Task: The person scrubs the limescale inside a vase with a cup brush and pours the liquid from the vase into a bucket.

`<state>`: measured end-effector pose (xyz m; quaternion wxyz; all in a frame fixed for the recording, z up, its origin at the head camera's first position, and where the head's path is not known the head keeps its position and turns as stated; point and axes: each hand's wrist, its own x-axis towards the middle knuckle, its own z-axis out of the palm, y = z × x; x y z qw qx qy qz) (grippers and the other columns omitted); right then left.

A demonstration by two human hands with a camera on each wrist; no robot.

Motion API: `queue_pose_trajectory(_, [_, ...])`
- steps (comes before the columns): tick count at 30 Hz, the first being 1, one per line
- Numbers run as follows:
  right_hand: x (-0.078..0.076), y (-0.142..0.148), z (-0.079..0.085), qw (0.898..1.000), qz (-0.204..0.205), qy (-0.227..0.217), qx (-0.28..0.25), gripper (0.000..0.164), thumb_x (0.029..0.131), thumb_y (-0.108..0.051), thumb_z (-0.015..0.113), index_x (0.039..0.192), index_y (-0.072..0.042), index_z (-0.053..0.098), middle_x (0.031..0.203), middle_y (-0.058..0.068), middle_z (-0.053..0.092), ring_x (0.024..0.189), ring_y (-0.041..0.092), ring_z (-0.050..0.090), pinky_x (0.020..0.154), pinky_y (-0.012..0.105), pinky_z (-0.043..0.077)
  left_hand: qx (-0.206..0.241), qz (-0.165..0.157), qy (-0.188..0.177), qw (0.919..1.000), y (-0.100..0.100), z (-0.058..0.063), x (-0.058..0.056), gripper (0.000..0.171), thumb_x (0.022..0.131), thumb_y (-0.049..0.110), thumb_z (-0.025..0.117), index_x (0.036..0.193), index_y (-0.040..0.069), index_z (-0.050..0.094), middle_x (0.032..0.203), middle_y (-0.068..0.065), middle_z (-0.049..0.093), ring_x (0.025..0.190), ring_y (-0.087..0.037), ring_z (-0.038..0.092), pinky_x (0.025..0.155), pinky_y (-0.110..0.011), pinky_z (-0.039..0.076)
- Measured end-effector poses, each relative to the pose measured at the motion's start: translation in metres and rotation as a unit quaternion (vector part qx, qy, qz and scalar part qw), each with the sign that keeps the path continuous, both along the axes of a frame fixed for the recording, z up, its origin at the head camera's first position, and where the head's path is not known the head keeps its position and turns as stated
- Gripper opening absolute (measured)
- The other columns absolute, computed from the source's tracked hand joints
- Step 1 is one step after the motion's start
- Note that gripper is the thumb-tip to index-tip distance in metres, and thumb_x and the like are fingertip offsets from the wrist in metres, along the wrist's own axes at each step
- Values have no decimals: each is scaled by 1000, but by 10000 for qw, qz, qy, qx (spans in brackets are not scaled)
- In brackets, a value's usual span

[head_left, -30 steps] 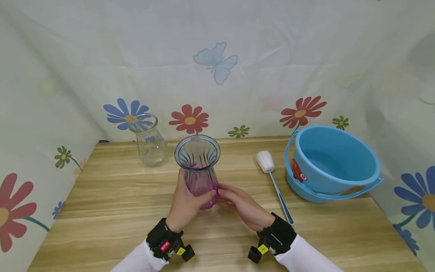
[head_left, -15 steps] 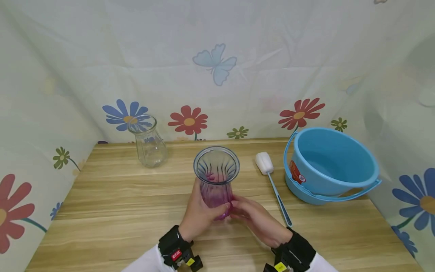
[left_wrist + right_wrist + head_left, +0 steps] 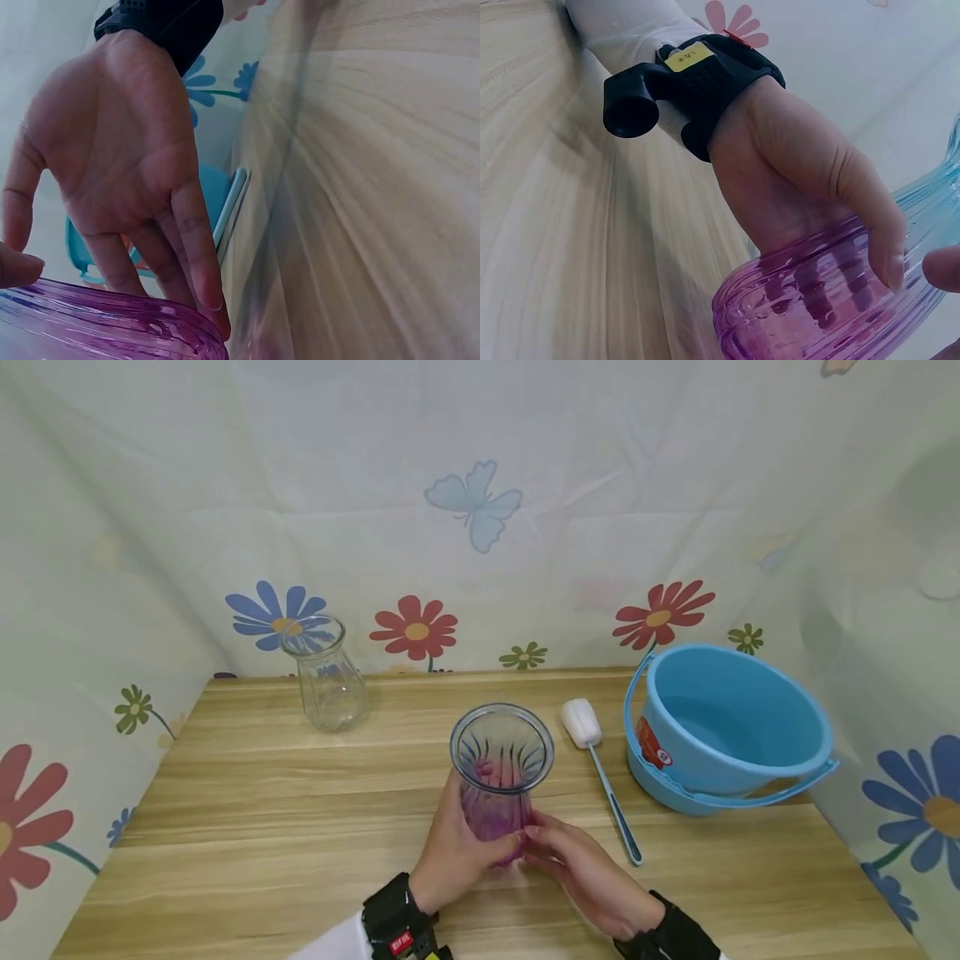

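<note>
A ribbed glass vase (image 3: 495, 806), blue-tinted at the rim and purple toward its base, stands over the front middle of the table in the head view. My left hand (image 3: 456, 856) grips its body, thumb across the near side and fingers behind the glass, as the right wrist view shows. My right hand (image 3: 585, 872) touches the lower right side of the vase with fairly straight fingers. In the left wrist view the palm of that right hand (image 3: 124, 150) faces the camera, fingertips at the purple base (image 3: 161, 326).
A clear glass vase (image 3: 332, 689) is at the back left of the wooden table (image 3: 285, 827). To the right of my hands lies a white sponge brush (image 3: 582, 723) with a blue handle. Beside it sits a light blue bucket (image 3: 693, 764), its handle lowered, against the patterned curtain.
Both hands have shifted right and toward me with the purple vase, bringing it closer to the sponge brush. The clear vase, brush and bucket have stayed in place.
</note>
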<state>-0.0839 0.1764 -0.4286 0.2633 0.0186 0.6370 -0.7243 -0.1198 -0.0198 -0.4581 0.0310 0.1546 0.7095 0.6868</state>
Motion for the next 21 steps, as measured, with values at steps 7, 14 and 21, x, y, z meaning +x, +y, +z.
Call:
queue_pose_trajectory(7, [5, 0, -3, 9999, -26, -123, 19, 68, 108, -30, 47, 158, 11, 25, 169, 30, 13, 142, 28, 44, 126, 50, 32, -195, 28, -45, 9998, 3, -5, 5, 106, 71, 22, 94, 154, 37, 30, 146, 6, 52, 135, -18, 52, 115, -49, 38])
queue_pose_trajectory(14, [4, -3, -7, 9999, -37, -67, 102, 71, 108, -31, 48, 158, 12, 22, 169, 30, 15, 142, 24, 46, 125, 49, 34, -345, 155, -56, 9993, 2, -8, 7, 106, 69, 20, 94, 153, 29, 31, 146, 2, 53, 135, -21, 52, 116, -51, 36])
queue_pose_trajectory(21, [4, -3, -8, 9999, -64, -36, 148, 71, 108, -31, 48, 157, 13, 23, 169, 30, 15, 141, 22, 46, 124, 49, 34, -360, 183, -41, 9992, 3, -9, 8, 105, 68, 17, 93, 153, 27, 32, 145, 3, 53, 135, -19, 52, 117, -49, 37])
